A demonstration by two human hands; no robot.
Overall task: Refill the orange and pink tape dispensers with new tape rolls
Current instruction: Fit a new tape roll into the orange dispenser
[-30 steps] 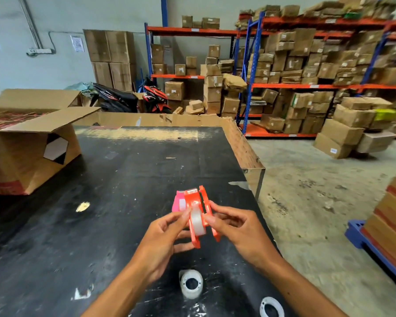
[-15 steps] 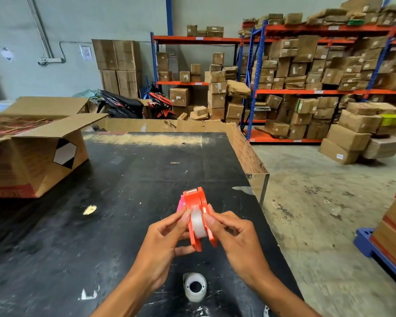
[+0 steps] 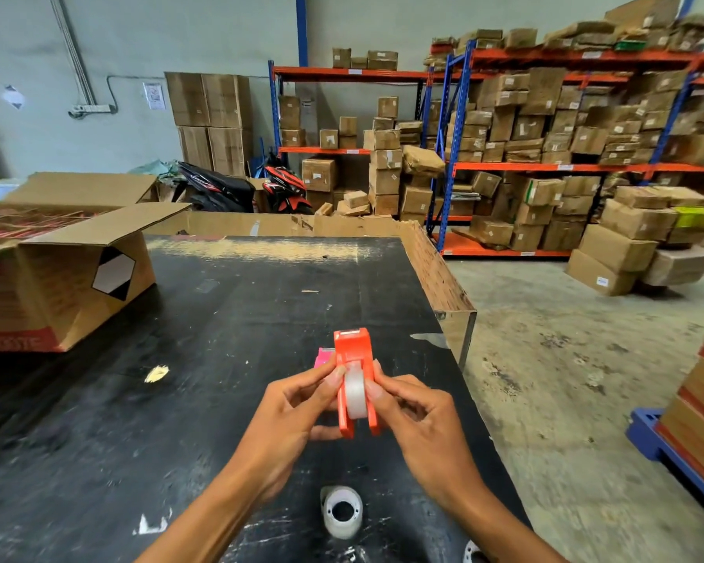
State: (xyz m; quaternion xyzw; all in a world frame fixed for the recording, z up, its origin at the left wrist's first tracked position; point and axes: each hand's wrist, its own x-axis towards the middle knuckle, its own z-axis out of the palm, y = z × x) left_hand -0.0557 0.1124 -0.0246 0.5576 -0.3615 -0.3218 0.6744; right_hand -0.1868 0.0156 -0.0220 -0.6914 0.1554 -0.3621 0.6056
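Note:
I hold the orange tape dispenser [image 3: 355, 351] upright above the black table [image 3: 220, 359], its cutter end pointing away from me. My left hand [image 3: 297, 404] grips its left side and my right hand [image 3: 415, 412] its right side, both thumbs pressed on the clear tape roll [image 3: 355, 390] seated in it. The pink tape dispenser [image 3: 322, 356] lies on the table just behind, mostly hidden by the orange one. A spare tape roll [image 3: 341, 510] lies flat on the table near me, between my forearms. The edge of another white roll [image 3: 470, 556] shows at the bottom.
An open cardboard box [image 3: 66, 274] lies on its side at the table's left. The table's right edge [image 3: 464, 359] drops to a concrete floor. Shelves stacked with cartons [image 3: 545, 136] fill the background. A blue pallet with boxes [image 3: 683, 440] stands at right.
The orange dispenser has turned to face away from me, hiding more of the pink one. My view shifted, so the second white roll has slid almost out of frame.

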